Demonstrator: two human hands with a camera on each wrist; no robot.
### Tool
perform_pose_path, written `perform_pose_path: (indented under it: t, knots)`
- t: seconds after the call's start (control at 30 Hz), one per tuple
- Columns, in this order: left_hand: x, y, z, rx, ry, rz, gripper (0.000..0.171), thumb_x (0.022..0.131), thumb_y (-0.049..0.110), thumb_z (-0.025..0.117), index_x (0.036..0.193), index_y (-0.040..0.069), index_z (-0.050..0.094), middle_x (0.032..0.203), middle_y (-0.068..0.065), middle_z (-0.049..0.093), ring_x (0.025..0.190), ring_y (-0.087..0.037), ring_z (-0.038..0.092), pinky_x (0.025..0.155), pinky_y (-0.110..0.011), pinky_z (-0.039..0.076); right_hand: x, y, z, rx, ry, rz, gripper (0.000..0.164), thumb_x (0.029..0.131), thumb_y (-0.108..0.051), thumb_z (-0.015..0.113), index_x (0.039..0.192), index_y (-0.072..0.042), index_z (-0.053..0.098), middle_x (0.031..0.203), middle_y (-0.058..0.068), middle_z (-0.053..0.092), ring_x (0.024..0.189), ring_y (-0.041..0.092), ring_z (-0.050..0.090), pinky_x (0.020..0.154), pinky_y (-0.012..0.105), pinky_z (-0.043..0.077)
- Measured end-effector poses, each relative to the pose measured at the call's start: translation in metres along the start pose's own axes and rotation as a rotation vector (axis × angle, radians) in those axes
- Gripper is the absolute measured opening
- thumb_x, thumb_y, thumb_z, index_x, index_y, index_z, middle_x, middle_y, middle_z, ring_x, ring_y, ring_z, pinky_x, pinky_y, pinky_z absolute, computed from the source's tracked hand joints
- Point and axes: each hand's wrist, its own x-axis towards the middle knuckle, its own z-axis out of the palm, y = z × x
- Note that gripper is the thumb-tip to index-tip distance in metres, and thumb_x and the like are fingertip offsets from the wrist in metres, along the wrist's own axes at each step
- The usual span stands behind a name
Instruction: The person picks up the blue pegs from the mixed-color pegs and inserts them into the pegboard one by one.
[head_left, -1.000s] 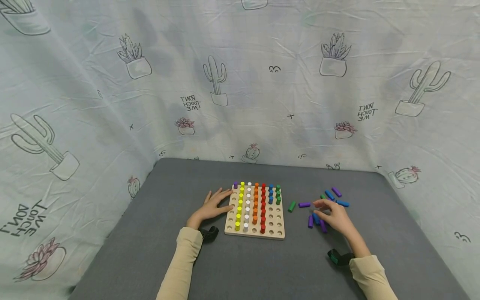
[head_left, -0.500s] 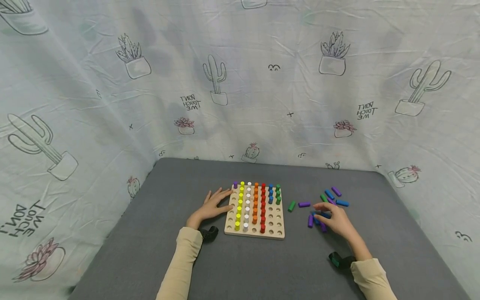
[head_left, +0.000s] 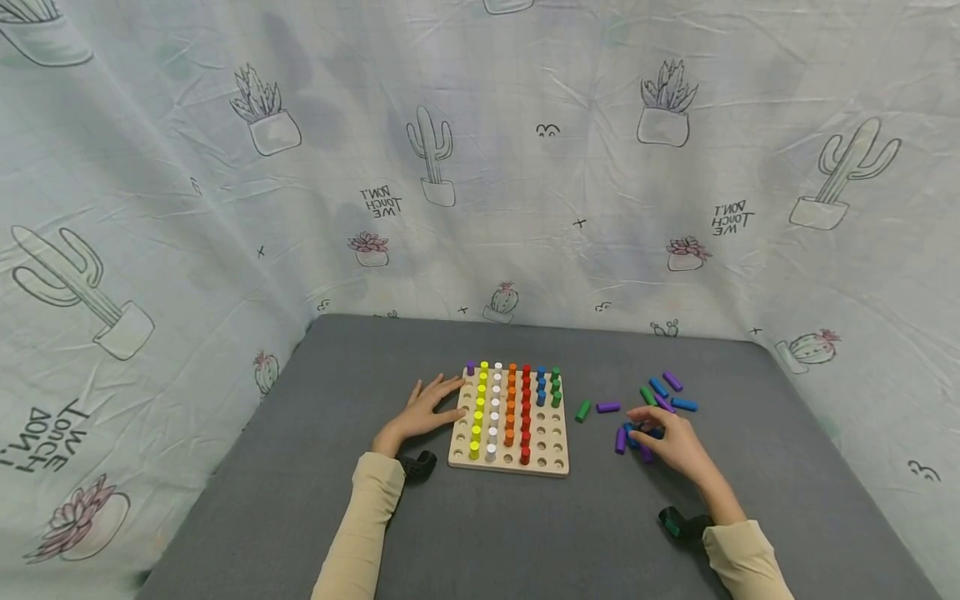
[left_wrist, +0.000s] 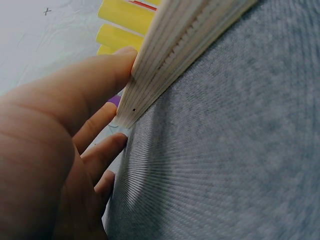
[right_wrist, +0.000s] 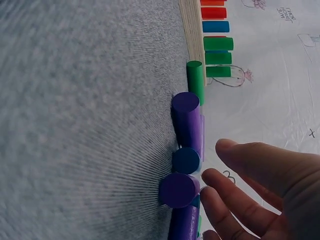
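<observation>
My left hand point(head_left: 423, 412) rests at the left edge of a wooden pegboard point(head_left: 510, 471), thumb and fingertips touching its side, fingers spread. The board carries columns of yellow, white, orange and red pegs, shorter blue and green columns and one purple peg point(head_left: 470, 367) at the far left corner. My right hand point(head_left: 678, 437) hovers low over a loose pile right of the board, fingers loosely bent. Under it lie a purple peg point(head_left: 620, 441), a blue peg point(right_wrist: 186, 160) and another purple peg point(right_wrist: 179, 190). In the right wrist view no peg shows between thumb and fingers.
Between board and pile lie a green peg point(head_left: 583, 411) and a purple peg point(head_left: 608, 407). Beyond the right hand are a green peg point(head_left: 648, 396), a blue peg point(head_left: 684, 405) and several others. The grey table point(head_left: 480, 542) meets a printed cloth point(head_left: 480, 167) behind.
My right hand has shifted slightly right and toward me over the pile. A purple peg beyond its fingers and a blue one beneath them have come into sight. The left hand stays put.
</observation>
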Motion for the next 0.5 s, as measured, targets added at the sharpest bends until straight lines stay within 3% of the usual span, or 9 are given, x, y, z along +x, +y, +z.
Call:
perform_pose_path:
  t: [0.3, 0.5]
  knots:
    - [-0.0005, -0.0007, 0.0008, 0.004, -0.006, -0.009, 0.064, 0.083, 0.046, 0.053, 0.138, 0.023, 0.028, 0.143, 0.001, 0.024, 0.134, -0.025, 0.006, 0.104, -0.05, -0.01, -0.0009, 0.0007, 0.0052, 0.026, 0.004, 0.008, 0.028, 0.076, -0.01, 0.068, 0.102, -0.004, 0.061, 0.096, 0.011, 0.064, 0.076, 0.021, 0.061, 0.061, 0.03, 0.05]
    - [0.0005, -0.0017, 0.0, 0.003, -0.005, -0.012, 0.065, 0.083, 0.047, 0.053, 0.138, 0.023, 0.029, 0.143, 0.002, 0.025, 0.134, -0.025, 0.006, 0.104, -0.05, -0.01, -0.0001, 0.0015, 0.0085, 0.021, -0.003, 0.019, 0.028, 0.076, -0.011, 0.068, 0.102, -0.004, 0.061, 0.096, 0.011, 0.063, 0.076, 0.021, 0.061, 0.058, 0.023, 0.048]
